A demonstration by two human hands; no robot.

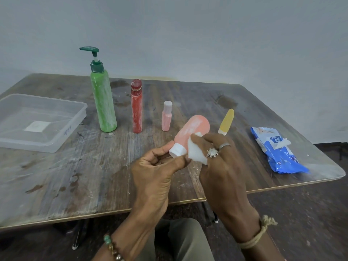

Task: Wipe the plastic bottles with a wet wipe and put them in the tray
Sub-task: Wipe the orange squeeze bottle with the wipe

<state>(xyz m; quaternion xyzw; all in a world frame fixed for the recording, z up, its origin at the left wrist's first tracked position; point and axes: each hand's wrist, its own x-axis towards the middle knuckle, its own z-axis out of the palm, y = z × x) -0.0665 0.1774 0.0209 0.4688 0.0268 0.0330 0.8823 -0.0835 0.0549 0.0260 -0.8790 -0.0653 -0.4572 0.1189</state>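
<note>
Closest to me, the left hand (pixel 156 166) pinches the white cap (pixel 177 150) of a peach bottle (pixel 190 130) between thumb and curled fingers, holding it tilted above the table (pixel 56 185), base pointing away. The right hand (pixel 222 166), two rings on it, curls its fingers round a white wet wipe (pixel 195 153) and presses it against the bottle's side, just above the cap. Just beyond that grip stands a slim yellow bottle (pixel 227 122). Left of it stand a small pink bottle (pixel 167 116), a red bottle (pixel 136 108) and a tall green pump bottle (pixel 103 102), all smeared white. Well off to the right lies a blue pack of wipes (pixel 278 153) marked "mee mee". Far left sits the clear tray (pixel 62 136), holding no bottles, with a blue scribble I can't read.
</note>
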